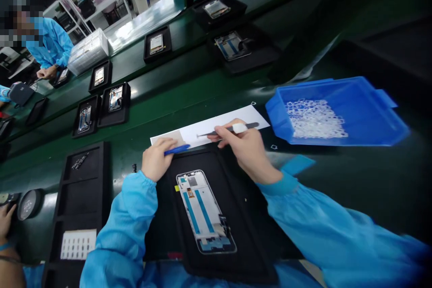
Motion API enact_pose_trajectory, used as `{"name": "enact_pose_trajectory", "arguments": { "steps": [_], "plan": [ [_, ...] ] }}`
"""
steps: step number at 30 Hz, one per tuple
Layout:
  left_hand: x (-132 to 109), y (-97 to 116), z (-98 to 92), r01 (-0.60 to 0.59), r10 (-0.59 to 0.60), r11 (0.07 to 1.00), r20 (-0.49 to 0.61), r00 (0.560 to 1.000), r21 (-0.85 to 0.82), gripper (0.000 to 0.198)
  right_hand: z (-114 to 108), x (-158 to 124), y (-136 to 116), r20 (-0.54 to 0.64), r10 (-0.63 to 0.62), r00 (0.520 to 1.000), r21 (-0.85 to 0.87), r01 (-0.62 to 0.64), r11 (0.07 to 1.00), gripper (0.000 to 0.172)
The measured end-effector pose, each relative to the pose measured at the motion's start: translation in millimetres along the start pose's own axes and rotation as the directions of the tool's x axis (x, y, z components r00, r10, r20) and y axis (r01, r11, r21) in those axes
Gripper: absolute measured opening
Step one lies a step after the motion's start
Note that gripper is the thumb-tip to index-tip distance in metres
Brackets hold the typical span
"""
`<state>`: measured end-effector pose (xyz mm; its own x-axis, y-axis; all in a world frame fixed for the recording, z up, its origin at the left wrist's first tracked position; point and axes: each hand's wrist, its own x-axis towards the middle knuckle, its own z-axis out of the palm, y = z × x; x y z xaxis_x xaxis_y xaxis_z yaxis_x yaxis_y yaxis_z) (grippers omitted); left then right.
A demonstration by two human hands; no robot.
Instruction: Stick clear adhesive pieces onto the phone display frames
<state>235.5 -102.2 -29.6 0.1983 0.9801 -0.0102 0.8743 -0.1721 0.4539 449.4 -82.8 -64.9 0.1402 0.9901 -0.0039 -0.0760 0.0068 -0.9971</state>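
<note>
Tweezers [229, 129], slim grey metal with a white grip band, sit clamped in the right hand [248, 150], tips aimed toward 9 o'clock over the white paper sheet [216, 126], apparently to lift a small part. Left hand [155, 158] is closed on a blue plastic stick [177, 149], resting at the 12 o'clock edge of the black holding tray [243, 234], which braces it. An open phone frame with blue strips [204, 210] lies seated in that tray. At 2 o'clock stands a blue plastic bin [371, 119] of small clear parts [315, 119], within reach.
</note>
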Motion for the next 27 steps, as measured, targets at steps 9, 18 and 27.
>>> {"name": "enact_pose_trajectory", "arguments": {
  "steps": [9,18,27],
  "plan": [
    [-14,15,1.0,0.206,-0.061,0.928,0.417,0.907,-0.312,0.029,-6,-66,1,0.230,0.011,0.973,-0.303,0.061,0.951,0.026],
    [-8,19,4.7,0.174,-0.054,0.965,0.499,0.865,-0.198,0.029,-7,-63,-1,0.285,-0.042,0.958,-0.420,0.164,0.893,0.024],
    [-8,20,6.2,0.152,-0.041,0.971,0.494,0.869,-0.186,0.027,-5,-64,-3,0.286,-0.042,0.957,-0.458,0.175,0.872,0.023]
  ]
}}
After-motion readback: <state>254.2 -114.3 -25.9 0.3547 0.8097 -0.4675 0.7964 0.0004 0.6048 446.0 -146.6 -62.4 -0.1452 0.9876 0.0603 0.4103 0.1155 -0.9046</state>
